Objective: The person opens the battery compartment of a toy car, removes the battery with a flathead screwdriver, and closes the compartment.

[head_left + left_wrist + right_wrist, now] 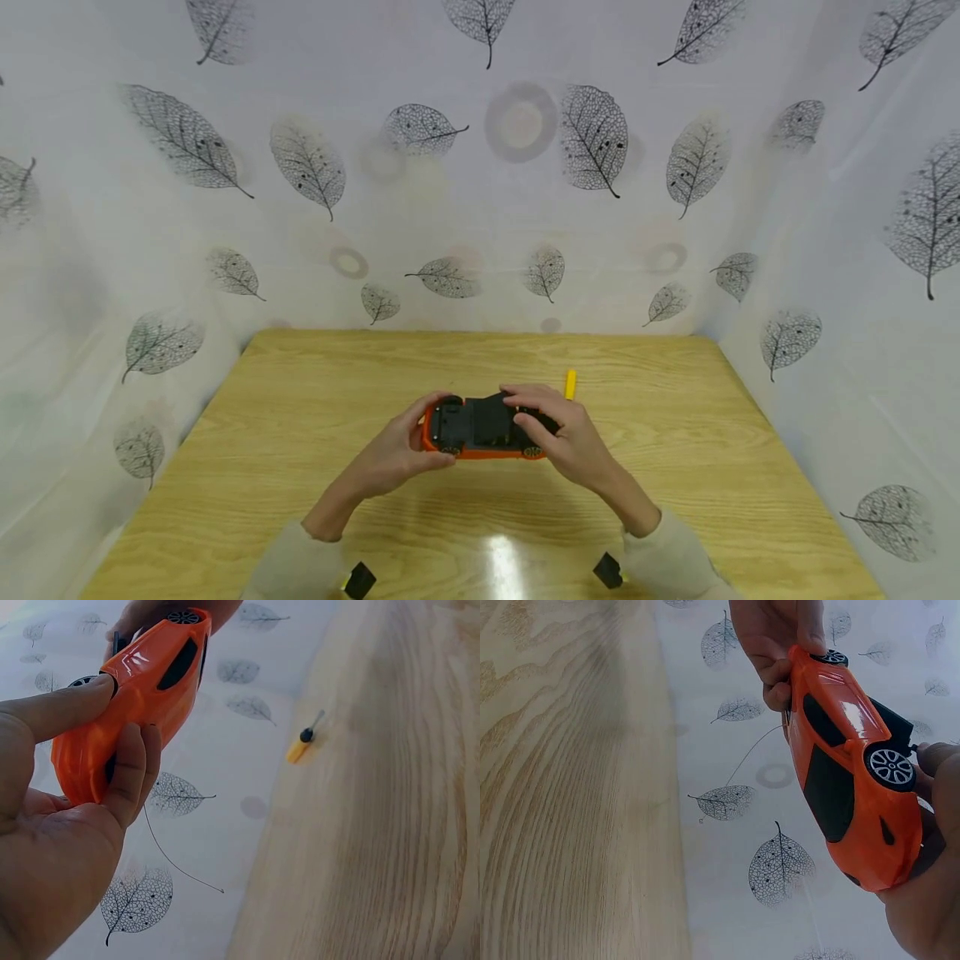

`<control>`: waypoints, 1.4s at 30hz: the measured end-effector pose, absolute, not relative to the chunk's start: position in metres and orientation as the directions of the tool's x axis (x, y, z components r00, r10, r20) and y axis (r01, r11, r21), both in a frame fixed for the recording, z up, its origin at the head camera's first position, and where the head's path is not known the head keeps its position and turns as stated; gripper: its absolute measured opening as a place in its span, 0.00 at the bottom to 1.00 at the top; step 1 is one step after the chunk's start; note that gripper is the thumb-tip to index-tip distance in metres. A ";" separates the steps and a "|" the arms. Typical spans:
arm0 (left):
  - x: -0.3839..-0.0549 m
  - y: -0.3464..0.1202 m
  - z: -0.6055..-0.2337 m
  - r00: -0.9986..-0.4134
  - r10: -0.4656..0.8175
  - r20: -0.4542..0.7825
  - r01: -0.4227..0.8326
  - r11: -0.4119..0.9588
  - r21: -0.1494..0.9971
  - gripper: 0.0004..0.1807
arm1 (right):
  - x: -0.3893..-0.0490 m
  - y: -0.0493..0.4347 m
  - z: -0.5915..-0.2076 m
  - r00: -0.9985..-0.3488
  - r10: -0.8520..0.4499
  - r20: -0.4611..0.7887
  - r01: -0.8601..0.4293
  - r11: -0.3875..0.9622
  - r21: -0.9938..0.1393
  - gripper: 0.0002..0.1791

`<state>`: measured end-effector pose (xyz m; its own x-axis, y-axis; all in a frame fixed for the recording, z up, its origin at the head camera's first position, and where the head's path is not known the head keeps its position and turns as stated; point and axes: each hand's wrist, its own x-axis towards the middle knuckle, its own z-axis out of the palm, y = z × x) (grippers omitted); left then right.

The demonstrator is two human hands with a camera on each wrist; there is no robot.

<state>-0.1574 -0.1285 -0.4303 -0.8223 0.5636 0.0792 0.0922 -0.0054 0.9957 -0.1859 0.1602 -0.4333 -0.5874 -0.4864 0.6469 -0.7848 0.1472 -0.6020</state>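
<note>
I am holding a glossy orange plastic toy car (pixel 456 427) above the wood-grain worktop (pixel 300 375), its dark underside facing up, its long axis running crosswise between my hands. My left hand (pixel 390 457) is gripping one end. My right hand (pixel 567 435), being nearer the flat black panel (pixel 491 420) angling out of the underside, is pinching that panel's edge.
</note>
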 end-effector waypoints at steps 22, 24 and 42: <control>-0.157 -0.131 -0.435 -0.821 0.565 0.089 0.102 -0.009 0.995 0.47 | -0.180 0.158 -0.429 -0.562 -0.522 0.642 -0.799 0.144 -0.584 0.24; -0.157 -0.131 -0.436 -0.820 0.566 0.090 0.101 -0.012 0.995 0.47 | -0.180 0.158 -0.428 -0.559 -0.523 0.644 -0.801 0.138 -0.583 0.24; -0.156 -0.132 -0.434 -0.815 0.570 0.101 0.104 -0.028 0.994 0.46 | -0.181 0.167 -0.420 -0.568 -0.471 0.675 -0.799 0.119 -0.590 0.26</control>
<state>-0.1561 -0.1325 -0.4340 -0.8151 0.5703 0.1014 0.1041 -0.0280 0.9942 -0.1806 0.1671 -0.4196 -0.5681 -0.4710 0.6748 -0.7989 0.1188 -0.5896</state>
